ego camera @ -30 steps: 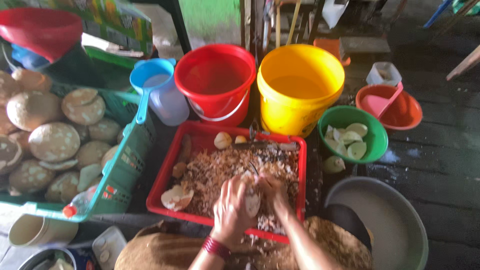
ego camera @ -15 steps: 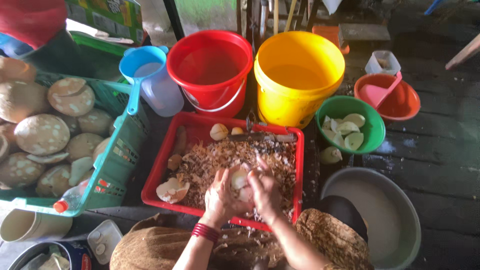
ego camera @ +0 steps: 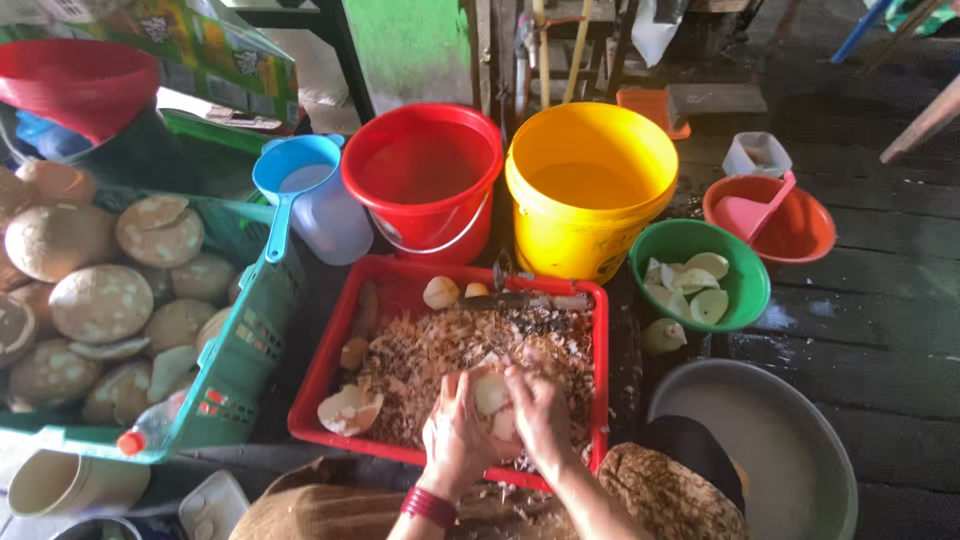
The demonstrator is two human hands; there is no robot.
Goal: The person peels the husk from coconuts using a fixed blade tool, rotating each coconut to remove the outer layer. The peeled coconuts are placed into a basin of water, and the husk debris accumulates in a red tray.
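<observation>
I see both hands curled shut round one pale, rounded piece of coconut flesh [ego camera: 491, 392], the left hand [ego camera: 455, 432] cupping from below-left and the right hand [ego camera: 538, 412] gripping its right side. They work over a red rectangular plastic tray [ego camera: 330, 362] full of brown shavings [ego camera: 440, 350]. Behind stand a red bucket [ego camera: 425, 175] and a yellow bucket [ego camera: 590, 180], on dark wet floorboards [ego camera: 880, 300].

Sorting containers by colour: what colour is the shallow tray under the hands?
Red, a shallow plastic tray full of brown shavings; head view shows it clearly.
</observation>
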